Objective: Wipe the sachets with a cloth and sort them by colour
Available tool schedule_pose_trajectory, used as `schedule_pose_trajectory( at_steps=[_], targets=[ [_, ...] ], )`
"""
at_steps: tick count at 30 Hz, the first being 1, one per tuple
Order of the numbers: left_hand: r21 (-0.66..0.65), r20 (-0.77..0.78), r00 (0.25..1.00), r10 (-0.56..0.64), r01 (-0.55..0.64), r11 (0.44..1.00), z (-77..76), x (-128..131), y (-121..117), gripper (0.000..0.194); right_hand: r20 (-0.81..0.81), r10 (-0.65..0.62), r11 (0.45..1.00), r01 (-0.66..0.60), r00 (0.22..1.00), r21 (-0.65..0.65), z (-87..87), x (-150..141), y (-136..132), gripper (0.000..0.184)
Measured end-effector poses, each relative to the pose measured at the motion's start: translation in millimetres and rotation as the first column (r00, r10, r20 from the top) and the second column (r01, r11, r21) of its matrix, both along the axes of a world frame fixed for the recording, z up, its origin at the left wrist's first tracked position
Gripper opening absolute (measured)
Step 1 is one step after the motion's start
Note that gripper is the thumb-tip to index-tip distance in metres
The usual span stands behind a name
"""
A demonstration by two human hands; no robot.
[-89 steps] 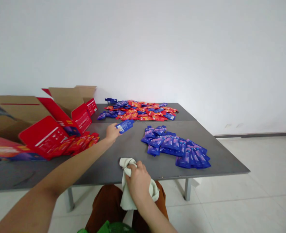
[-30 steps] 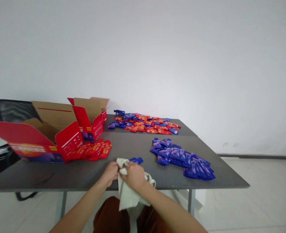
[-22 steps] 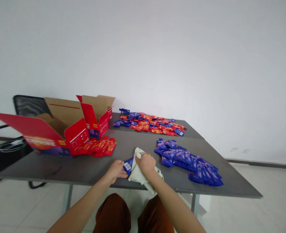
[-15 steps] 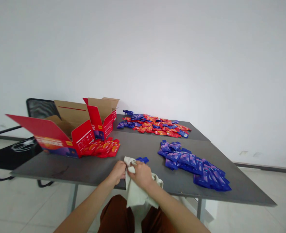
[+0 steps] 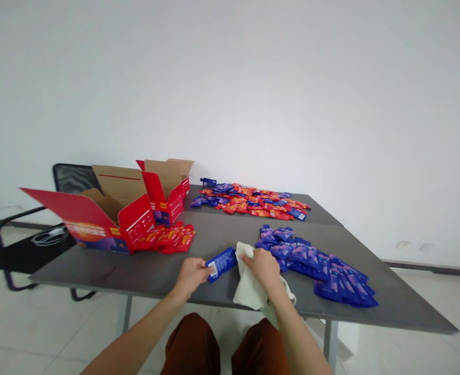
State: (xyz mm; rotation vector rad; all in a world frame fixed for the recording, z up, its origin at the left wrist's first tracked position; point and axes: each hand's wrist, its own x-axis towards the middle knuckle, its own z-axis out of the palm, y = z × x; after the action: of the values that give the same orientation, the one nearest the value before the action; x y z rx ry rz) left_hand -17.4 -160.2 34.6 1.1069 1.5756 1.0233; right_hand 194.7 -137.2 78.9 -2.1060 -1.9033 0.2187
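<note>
Left hand (image 5: pixel 191 276), lower centre of the frame: fingers pinch the near end of a blue sachet (image 5: pixel 224 263) beside its white label; the sachet is tilted, its far end pointing right and slightly up in the frame, toward the cloth (image 5: pixel 248 289). Right hand (image 5: pixel 263 266), lower centre, right of the left hand: fingers are closed on the bunched upper part of the pale cloth; the exact position of each fingertip is hidden; the cloth meets the far end of the sachet in this view, actual contact cannot be confirmed; its lower folds hang past the front edge of the counter (image 5: pixel 147 273).

Right of the right hand, lower right of the frame: a blue sachet pile (image 5: pixel 310 260), units overlapping, fanned at the near end; left of centre: a red sachet pile (image 5: pixel 169 239), against the front box (image 5: pixel 92 224), which stands with flaps open; behind it, a second open box (image 5: pixel 175 200); at the far end of the counter, centre of the frame: a mixed pile (image 5: pixel 249 200) of red and blue sachets.

Left edge of the frame: a black chair (image 5: pixel 75 179), a white cable (image 5: pixel 49 237) coiled on its seat; bottom centre: two knees (image 5: pixel 194 341) in brown trousers; behind all: a white wall (image 5: pixel 230 94).
</note>
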Motion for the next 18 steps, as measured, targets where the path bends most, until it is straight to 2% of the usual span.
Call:
schedule_pose_trajectory(
  at_steps=[1, 3, 5, 6, 8, 9, 11, 13, 15, 18],
  targets=[
    [0.108, -0.115, 0.993, 0.029, -0.017, 0.994, -0.7, -1, -4, 0.015, -0.024, 0.013, 0.999, -0.012, 1.000, 0.035, 7.1, 4, -5, 0.043],
    [0.328, -0.300, 0.949, 0.100, 0.004, 0.945, -3.0, -1, -13, 0.010, -0.043, 0.050, 0.991, -0.044, 0.998, 0.127, 20.2, 4, -17, 0.044],
    [0.469, -0.421, 0.901, 0.101, 0.121, 0.875, -7.1, -2, -22, 0.012, -0.044, 0.125, 0.970, -0.113, 0.991, 0.215, 27.6, -6, -28, 0.042],
    [0.493, -0.474, 0.878, 0.061, 0.207, 0.845, -9.8, -2, -26, 0.015, -0.051, 0.177, 0.954, -0.158, 0.983, 0.256, 27.9, -14, -33, 0.040],
    [0.458, -0.581, 0.813, -0.038, 0.365, 0.811, -15.6, -2, -31, 0.021, -0.073, 0.283, 0.909, -0.243, 0.956, 0.338, 20.5, -35, -40, 0.033],
    [0.410, -0.635, 0.770, -0.064, 0.406, 0.817, -18.1, -2, -33, 0.024, -0.084, 0.330, 0.885, -0.278, 0.940, 0.373, 13.4, -46, -41, 0.030],
    [0.285, -0.739, 0.671, -0.064, 0.397, 0.873, -20.8, -3, -35, 0.028, -0.083, 0.407, 0.849, -0.343, 0.910, 0.401, -4.6, -67, -40, 0.027],
    [0.171, -0.817, 0.573, -0.061, 0.341, 0.924, -20.5, -4, -37, 0.029, -0.040, 0.468, 0.830, -0.424, 0.883, 0.361, -22.7, -81, -32, 0.027],
    [0.115, -0.852, 0.518, -0.077, 0.329, 0.937, -19.2, -4, -39, 0.029, 0.030, 0.493, 0.829, -0.480, 0.870, 0.288, -36.2, -87, -22, 0.035],
    [0.169, -0.864, 0.501, -0.039, 0.363, 0.916, -21.6, -1, -44, 0.032, 0.127, 0.448, 0.863, -0.465, 0.885, 0.197, -46.0, -85, -9, 0.044]
  ],
)
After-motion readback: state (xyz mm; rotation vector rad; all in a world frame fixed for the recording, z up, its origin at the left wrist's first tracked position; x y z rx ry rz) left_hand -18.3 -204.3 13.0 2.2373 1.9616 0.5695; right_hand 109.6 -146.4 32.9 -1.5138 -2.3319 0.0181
